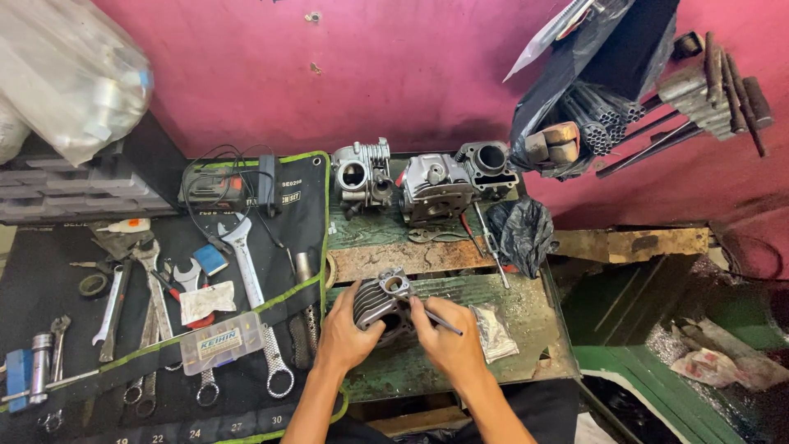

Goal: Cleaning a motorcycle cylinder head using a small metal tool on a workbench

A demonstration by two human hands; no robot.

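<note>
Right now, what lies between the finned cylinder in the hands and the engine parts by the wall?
In the head view, between the finned cylinder and engine parts: pliers and a worn wooden plank.

Even, fairly bright overhead light, soft short shadows, sharp centre, wide-angle bending at edges, mild glare on plastic bag (70,70)

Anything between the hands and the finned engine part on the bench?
Nothing visible. The left hand already grips the finned engine part from its left side; the right hand rests against its right side, holding a thin dark tool. The small plastic bag lies off to the right, clear of both.
</note>
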